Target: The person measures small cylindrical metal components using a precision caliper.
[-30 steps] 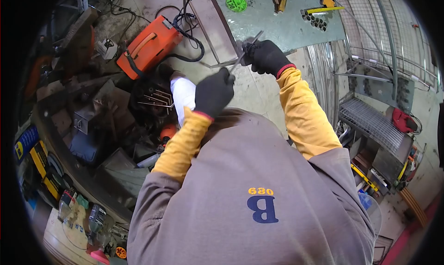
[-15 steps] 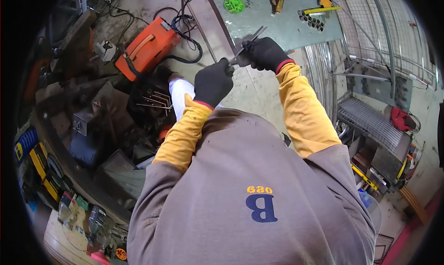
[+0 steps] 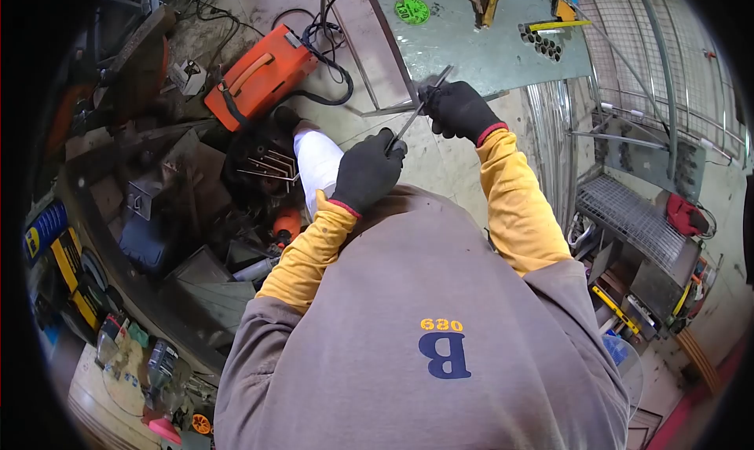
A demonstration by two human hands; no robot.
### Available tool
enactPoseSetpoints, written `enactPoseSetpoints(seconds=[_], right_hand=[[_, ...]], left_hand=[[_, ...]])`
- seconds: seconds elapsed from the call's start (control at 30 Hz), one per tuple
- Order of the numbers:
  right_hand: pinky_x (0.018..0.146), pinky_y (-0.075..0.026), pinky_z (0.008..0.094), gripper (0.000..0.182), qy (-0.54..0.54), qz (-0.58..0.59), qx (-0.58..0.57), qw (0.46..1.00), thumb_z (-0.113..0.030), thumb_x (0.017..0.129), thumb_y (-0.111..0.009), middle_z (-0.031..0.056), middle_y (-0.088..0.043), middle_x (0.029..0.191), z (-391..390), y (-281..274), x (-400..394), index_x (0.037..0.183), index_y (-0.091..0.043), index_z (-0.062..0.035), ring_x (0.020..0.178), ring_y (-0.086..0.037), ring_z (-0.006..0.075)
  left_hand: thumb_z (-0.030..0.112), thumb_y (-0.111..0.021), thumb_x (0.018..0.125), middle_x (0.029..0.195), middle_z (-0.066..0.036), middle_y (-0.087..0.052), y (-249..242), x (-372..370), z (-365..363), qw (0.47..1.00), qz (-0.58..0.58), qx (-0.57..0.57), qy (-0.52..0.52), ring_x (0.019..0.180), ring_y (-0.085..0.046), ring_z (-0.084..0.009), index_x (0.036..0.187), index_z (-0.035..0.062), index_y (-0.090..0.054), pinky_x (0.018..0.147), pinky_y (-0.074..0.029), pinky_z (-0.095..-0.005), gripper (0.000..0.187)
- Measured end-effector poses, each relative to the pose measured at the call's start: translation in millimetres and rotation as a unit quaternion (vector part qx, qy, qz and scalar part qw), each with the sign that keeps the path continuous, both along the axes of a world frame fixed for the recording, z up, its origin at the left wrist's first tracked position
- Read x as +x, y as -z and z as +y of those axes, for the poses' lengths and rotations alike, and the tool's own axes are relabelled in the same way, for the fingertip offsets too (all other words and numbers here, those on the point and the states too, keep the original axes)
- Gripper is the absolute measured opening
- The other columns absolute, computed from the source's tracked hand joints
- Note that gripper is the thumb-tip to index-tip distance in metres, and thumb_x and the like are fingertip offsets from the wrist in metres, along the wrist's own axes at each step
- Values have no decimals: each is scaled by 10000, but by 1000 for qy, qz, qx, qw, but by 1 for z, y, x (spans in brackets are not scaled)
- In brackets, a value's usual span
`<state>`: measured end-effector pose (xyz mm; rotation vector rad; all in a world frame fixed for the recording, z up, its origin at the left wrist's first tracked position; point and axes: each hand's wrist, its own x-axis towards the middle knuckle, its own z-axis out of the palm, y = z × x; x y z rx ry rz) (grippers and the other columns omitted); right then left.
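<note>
My left hand (image 3: 367, 171), in a black glove, is closed round the lower end of a thin metal rod (image 3: 410, 120). The rod slants up and to the right toward my right hand (image 3: 459, 111), also gloved in black. That hand is closed on the rod's upper part, whose tip sticks out past the fingers. A small dark piece beside the right fingers is too blurred to make out. Both hands are in front of my body, near the corner of a grey-green table (image 3: 471, 57).
An orange machine (image 3: 263, 77) with black cables stands at upper left. Pliers-like clamps (image 3: 485, 1), a green disc (image 3: 411, 10) and short tubes (image 3: 548, 48) lie on the table. Wire racks (image 3: 628, 214) stand at right, a scrap bin (image 3: 196, 293) at left.
My left hand has moved down, farther from my right hand, and more of the rod shows between them. My right hand sits slightly lower and to the right.
</note>
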<state>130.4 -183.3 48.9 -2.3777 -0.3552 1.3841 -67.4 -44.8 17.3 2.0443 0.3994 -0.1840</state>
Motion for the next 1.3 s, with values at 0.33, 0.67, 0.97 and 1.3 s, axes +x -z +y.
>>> enactPoseSetpoints(seconds=[0.33, 0.67, 0.97, 1.3], right_hand=[[472, -452, 316, 536, 107, 17, -13, 994, -547, 1048, -540, 67, -677, 642, 18, -20, 3, 896, -733, -70, 495, -612, 156], [454, -414, 291, 541, 51, 11, -30, 998, -528, 1047, -554, 60, -662, 620, 18, -17, 10, 831, -740, -69, 472, -571, 145], [449, -407, 294, 548, 80, 24, -28, 996, -508, 1066, -515, 53, -663, 622, 26, -31, 12, 809, -734, -77, 471, -566, 142], [457, -426, 308, 575, 38, 10, -40, 998, -482, 1082, -472, 51, -665, 618, 34, -38, 17, 785, -737, -66, 478, -570, 144]], left_hand=[[318, -644, 980, 811, -189, -708, 22, 38, 4, 986, -92, 135, 2, 781, -695, -414, 966, 81, -670, 676, -510, -546, 239], [304, -619, 987, 805, -196, -701, 6, 53, 2, 991, -38, 131, 12, 767, -687, -436, 958, 78, -651, 683, -507, -566, 231], [319, -603, 1008, 818, -212, -706, 1, 25, 0, 999, 1, 34, -9, 813, -687, -455, 977, 84, -666, 719, -515, -573, 245], [335, -614, 1008, 817, -178, -712, 10, 27, -6, 992, -38, 119, -14, 751, -697, -409, 957, 85, -641, 678, -509, -563, 257]])
